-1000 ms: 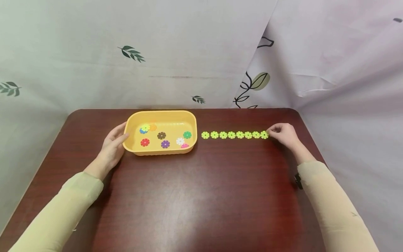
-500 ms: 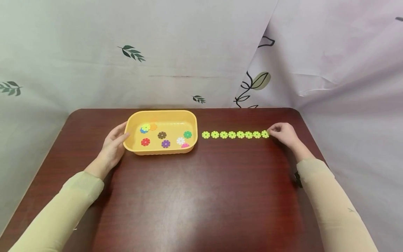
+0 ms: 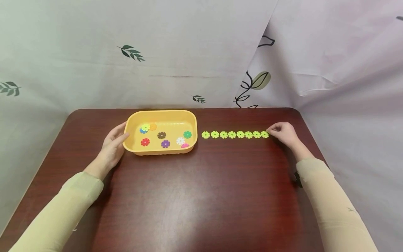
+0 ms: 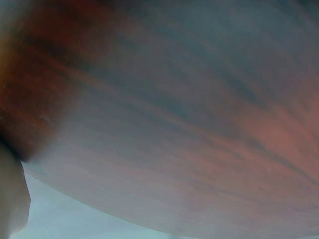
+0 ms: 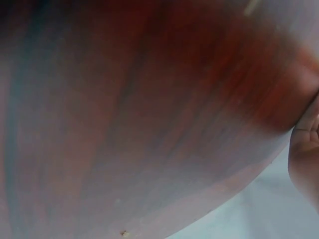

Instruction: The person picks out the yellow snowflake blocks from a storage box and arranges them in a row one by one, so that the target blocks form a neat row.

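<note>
My left hand (image 3: 111,148) grips the left end of a yellow plastic basin (image 3: 160,152), thumb over the rim and fingers along the outer wall. Inside lie several loose snowflake discs, among them a red disc (image 3: 145,142), a brown disc (image 3: 162,135), a purple disc (image 3: 165,144) and a green disc (image 3: 187,134). To the right of the basin, several yellow-green snowflake discs (image 3: 232,134) form a straight row on the table. My right hand (image 3: 283,134) pinches the rightmost yellow-green disc (image 3: 264,134) between thumb and fingertips; its right edge is hidden. Both wrist views show only a sliver of each hand.
The dark red wooden table (image 3: 201,196) has rounded far corners. Pale fabric with leaf prints (image 3: 195,52) hangs behind it and along both sides. In the right wrist view a small light speck (image 5: 124,233) lies on the tabletop.
</note>
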`<state>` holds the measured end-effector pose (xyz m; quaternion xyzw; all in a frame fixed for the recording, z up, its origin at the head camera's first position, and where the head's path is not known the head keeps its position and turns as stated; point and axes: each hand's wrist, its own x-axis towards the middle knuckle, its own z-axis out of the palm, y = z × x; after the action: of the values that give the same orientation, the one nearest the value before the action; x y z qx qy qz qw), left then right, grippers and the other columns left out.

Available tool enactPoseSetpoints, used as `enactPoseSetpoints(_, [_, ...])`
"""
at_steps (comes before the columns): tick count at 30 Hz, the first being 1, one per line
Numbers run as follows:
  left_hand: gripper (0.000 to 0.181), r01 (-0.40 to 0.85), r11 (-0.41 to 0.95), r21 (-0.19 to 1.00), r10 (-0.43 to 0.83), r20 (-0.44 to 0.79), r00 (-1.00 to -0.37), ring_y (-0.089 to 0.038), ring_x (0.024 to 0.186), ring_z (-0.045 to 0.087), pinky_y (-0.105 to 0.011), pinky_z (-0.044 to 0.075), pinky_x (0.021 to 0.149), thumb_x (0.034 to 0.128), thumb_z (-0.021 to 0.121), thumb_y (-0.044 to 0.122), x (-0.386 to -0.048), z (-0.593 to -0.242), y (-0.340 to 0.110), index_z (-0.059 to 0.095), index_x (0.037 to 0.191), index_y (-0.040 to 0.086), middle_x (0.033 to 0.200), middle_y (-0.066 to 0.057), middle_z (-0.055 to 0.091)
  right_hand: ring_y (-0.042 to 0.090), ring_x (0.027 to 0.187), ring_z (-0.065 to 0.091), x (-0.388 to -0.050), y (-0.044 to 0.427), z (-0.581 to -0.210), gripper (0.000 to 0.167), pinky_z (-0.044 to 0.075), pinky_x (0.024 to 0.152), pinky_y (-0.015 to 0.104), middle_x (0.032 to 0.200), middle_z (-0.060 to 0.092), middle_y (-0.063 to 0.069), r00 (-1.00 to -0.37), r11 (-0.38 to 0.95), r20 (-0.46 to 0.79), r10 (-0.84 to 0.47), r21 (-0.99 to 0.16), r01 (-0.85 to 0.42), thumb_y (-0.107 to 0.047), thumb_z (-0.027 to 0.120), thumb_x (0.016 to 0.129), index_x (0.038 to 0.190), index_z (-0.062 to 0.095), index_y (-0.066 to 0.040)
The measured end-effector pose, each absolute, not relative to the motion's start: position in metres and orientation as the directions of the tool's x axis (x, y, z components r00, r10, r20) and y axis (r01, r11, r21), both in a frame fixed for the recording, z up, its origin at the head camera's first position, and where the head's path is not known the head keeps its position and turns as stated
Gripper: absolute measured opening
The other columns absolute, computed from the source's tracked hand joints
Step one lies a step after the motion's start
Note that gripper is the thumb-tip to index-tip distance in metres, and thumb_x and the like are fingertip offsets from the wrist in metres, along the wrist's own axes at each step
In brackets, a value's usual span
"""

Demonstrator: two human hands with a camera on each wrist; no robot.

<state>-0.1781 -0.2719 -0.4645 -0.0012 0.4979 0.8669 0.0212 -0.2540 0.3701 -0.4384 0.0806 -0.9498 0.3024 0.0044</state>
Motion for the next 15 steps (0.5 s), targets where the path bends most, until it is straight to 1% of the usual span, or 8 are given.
enactPoseSetpoints(9, [0.039,-0.032,-0.502,0.864,0.032,-0.019,-0.999,-0.004,0.123,0.064,-0.016,0.057,0.1,0.1074,0.049,-0.007,-0.1784,-0.4658,-0.2714,0.067,0.133,0.017,0.136,0.008,0.067,-0.007,0.064,0.056,-0.2541,0.3716,-0.4374,0.022,0.046,0.065,0.014,0.09,0.079,0.018,-0.99,0.806,0.051,-0.129,-0.577,-0.134,-0.015,0.073,0.098,0.105,0.079,0.005])
enactPoseSetpoints(15, [0.039,-0.028,-0.493,0.869,0.026,-0.017,-1.0,-0.003,0.125,0.062,-0.016,0.056,0.101,0.1073,0.051,-0.006,-0.1778,-0.465,-0.2716,0.067,0.133,0.018,0.137,0.01,0.064,-0.013,0.071,0.054,-0.2578,0.3641,-0.4335,0.025,0.044,0.069,0.011,0.099,0.079,0.023,-0.989,0.803,0.054,-0.135,-0.579,-0.142,-0.018,0.074,0.099,0.108,0.079,0.004])
